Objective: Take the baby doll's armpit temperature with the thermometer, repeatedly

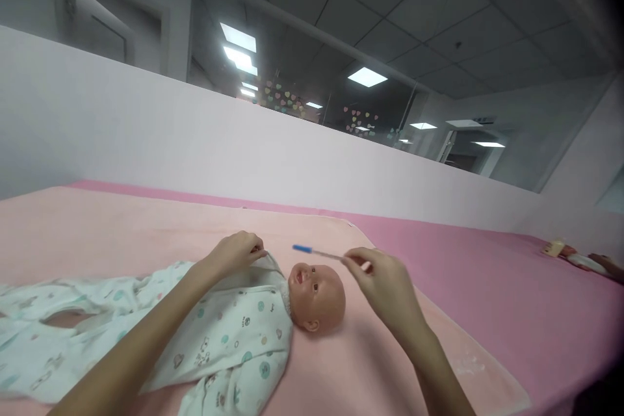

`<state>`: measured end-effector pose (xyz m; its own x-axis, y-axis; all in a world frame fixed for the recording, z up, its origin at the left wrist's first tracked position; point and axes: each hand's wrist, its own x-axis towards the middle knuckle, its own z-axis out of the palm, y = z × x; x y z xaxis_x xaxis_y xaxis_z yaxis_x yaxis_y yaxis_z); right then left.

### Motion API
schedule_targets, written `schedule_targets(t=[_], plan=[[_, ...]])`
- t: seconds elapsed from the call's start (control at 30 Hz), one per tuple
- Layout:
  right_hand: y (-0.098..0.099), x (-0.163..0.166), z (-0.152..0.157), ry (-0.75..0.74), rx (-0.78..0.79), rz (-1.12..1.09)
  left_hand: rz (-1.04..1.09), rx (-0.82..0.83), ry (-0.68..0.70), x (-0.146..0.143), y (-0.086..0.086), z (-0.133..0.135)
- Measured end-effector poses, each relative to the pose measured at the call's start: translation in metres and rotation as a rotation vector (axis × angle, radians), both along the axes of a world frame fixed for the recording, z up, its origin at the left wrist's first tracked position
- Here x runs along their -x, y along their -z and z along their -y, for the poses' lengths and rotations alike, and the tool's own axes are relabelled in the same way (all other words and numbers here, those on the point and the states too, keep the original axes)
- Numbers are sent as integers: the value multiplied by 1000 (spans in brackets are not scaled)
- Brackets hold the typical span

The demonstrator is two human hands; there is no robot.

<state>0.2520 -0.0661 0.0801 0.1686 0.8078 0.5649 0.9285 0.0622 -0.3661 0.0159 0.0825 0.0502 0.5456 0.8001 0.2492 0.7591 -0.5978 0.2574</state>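
A baby doll (322, 292) lies on its back, its bald head toward the right, dressed in a white patterned romper (238, 325). Beside its neck, my left hand (238, 250) pinches the edge of the romper near the far shoulder and lifts the cloth a little. Above the doll's head, my right hand (380, 276) holds a thin thermometer (302, 248) between thumb and fingers. Its blue end points left, over the doll's face and toward my left hand, touching nothing.
A peach-pink cloth (146, 227) covers the near part of a pink padded surface (463, 286). Behind rises a low white wall (219, 156) with a large window above it. At the far right, another doll (585, 262) lies with a person's hand (607, 263) nearby.
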Motion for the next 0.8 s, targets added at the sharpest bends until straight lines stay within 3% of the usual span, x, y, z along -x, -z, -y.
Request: schedule_targets(t=[0.1,0.17,0.3,0.43,0.6,0.8], plan=[[-8,29,-24,-252,175,84,38,15,31,0,1,-1],[-3,46,-43,-314,243,193,49,27,44,1,2,-1],[12,68,-81,-197,228,435,85,57,88,1,3,1],[23,77,-105,-162,244,528,150,133,107,1,3,3],[36,81,-116,-189,329,538,150,270,143,5,-3,4],[42,76,-119,-286,371,578,135,314,145,9,-8,4]])
